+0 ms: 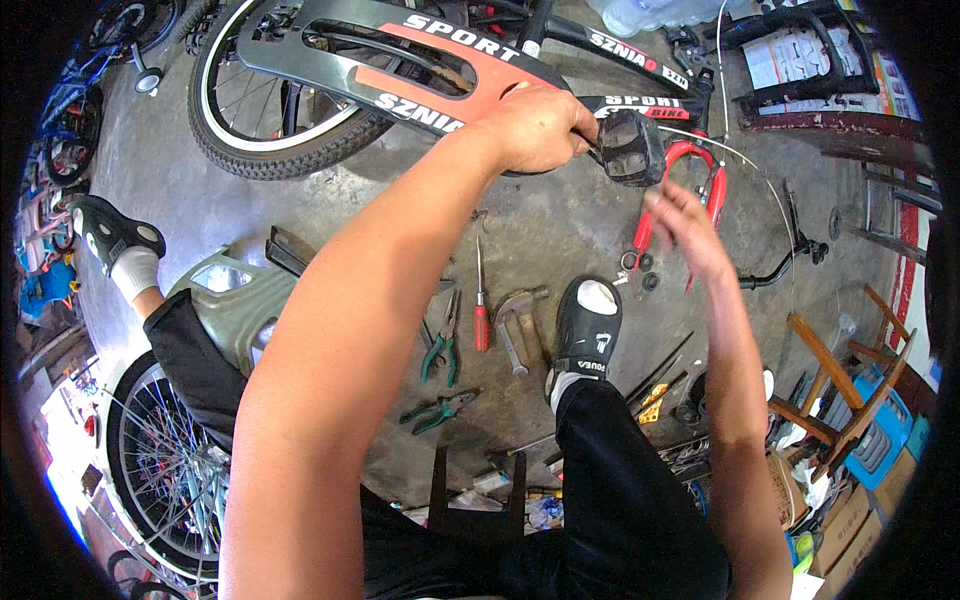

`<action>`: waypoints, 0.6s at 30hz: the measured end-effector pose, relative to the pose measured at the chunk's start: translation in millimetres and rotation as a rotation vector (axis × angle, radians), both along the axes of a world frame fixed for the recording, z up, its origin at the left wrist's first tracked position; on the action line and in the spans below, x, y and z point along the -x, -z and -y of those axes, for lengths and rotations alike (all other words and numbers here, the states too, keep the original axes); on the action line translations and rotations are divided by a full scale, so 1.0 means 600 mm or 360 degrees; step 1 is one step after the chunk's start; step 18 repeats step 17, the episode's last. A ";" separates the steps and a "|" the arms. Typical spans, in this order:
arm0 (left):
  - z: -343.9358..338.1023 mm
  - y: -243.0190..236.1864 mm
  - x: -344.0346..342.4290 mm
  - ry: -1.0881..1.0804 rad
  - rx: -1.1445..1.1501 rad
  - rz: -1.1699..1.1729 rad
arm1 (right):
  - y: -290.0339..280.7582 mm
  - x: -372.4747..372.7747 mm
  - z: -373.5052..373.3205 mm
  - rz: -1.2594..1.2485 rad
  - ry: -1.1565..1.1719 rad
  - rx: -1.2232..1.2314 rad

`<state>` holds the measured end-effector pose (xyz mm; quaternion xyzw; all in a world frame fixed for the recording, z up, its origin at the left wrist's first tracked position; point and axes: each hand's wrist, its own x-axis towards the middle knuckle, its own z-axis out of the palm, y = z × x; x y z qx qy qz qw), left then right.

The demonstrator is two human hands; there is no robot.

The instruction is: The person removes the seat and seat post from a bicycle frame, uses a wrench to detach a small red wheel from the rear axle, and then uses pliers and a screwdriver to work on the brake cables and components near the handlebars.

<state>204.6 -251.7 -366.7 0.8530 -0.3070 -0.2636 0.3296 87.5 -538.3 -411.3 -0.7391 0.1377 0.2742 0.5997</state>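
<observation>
My left hand (540, 130) is closed over the front end of an orange and black chain guard (390, 72). Its fingertips pinch the edge of a black open-framed part (631, 148), perhaps a pedal; the rest of the grip is hidden. Just below that part is my right hand (688, 225), slightly blurred, fingers bent and apart with nothing seen in them. It overlaps a red bicycle fork (712, 165) on the floor. Behind both hands lies a black bicycle frame (620, 62), with a knobby-tyred wheel (287, 163) under the guard.
Between my feet lie a red-handled screwdriver (481, 325), a hammer (516, 330) and two green-handled pliers (440, 362) (438, 411). Small round parts (648, 268) sit beside the fork. A black handlebar (775, 275) and a wooden stool (840, 385) are at right, a spoked wheel (165, 465) at lower left.
</observation>
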 end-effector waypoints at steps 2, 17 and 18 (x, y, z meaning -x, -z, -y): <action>0.000 0.012 0.000 0.0017 0.0028 0.0035 | 0.003 0.039 -0.036 -0.0095 -0.0066 -0.0198; -0.003 -0.007 0.004 -0.0041 -0.0051 -0.0027 | -0.030 0.090 -0.256 -0.0077 0.0720 -0.1053; -0.003 -0.007 0.004 -0.0041 -0.0051 -0.0027 | -0.030 0.090 -0.256 -0.0077 0.0720 -0.1053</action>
